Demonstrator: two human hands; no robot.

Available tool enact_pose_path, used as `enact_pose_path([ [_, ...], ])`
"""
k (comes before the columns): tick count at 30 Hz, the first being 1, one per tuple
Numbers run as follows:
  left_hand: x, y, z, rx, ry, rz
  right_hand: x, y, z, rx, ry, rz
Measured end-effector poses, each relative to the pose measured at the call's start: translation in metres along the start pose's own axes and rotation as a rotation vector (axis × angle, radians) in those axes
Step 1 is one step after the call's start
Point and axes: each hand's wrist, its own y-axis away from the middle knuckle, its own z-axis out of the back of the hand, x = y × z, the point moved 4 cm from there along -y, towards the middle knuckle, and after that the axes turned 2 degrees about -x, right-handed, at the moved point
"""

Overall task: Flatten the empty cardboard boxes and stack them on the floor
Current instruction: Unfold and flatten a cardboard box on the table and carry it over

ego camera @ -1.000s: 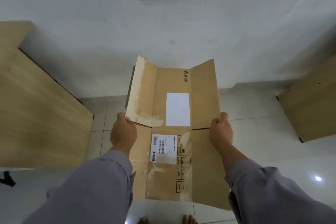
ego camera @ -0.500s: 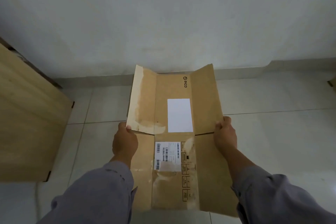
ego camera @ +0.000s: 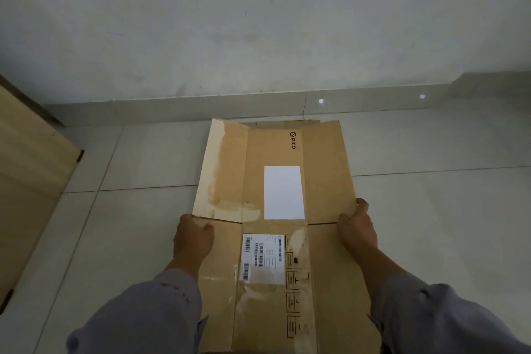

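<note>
Cardboard box (ego camera: 275, 210) already lies flattened between 2 hands: left hand (ego camera: 193, 241) and right hand (ego camera: 357, 228) each grip a side edge, fingers curled round it. Beyond the grip its far end nears the tiled floor (ego camera: 143, 224); setting down and stacking remain.

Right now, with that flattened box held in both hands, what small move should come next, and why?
Probably lower it flat onto the floor tiles. The cardboard box already looks flattened, with its far flaps spread open. The left hand and right hand grip its side edges. Its far end is down near the tiles by the wall, and no other stack shows there.
</note>
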Motion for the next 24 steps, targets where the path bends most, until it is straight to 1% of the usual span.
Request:
enact_pose_path([
  [4,-0.002,-0.014,-0.004,-0.019,0.04,0.01,0.009,-0.014,-0.005,-0.055,-0.069,0.069],
  [7,-0.008,-0.028,-0.004,-0.057,0.11,-0.016,0.016,-0.029,-0.008,-0.074,-0.114,0.111],
  [9,-0.011,-0.037,-0.008,-0.062,0.148,-0.03,0.019,-0.04,-0.01,-0.103,-0.072,0.121],
  [10,-0.012,-0.039,-0.01,-0.059,0.143,-0.029,0.02,-0.045,-0.011,-0.123,0.017,0.126],
  [11,-0.012,-0.039,-0.013,-0.059,0.106,-0.034,0.019,-0.047,-0.012,-0.144,0.137,0.13],
  [13,-0.013,-0.033,-0.019,-0.077,-0.074,-0.07,0.017,-0.046,-0.014,-0.165,0.324,0.139],
  [15,-0.014,-0.018,-0.025,-0.103,-0.231,-0.12,0.013,-0.037,-0.019,-0.12,0.378,0.136],
  [18,-0.016,0.001,-0.035,-0.112,-0.339,-0.139,0.007,-0.03,-0.032,-0.035,0.469,0.188],
  [21,-0.012,0.004,-0.041,-0.102,-0.475,-0.147,0.007,-0.032,-0.034,-0.033,0.516,0.261],
  [24,-0.012,0.003,-0.042,-0.135,-0.525,-0.208,0.006,-0.033,-0.037,-0.026,0.589,0.314],
])
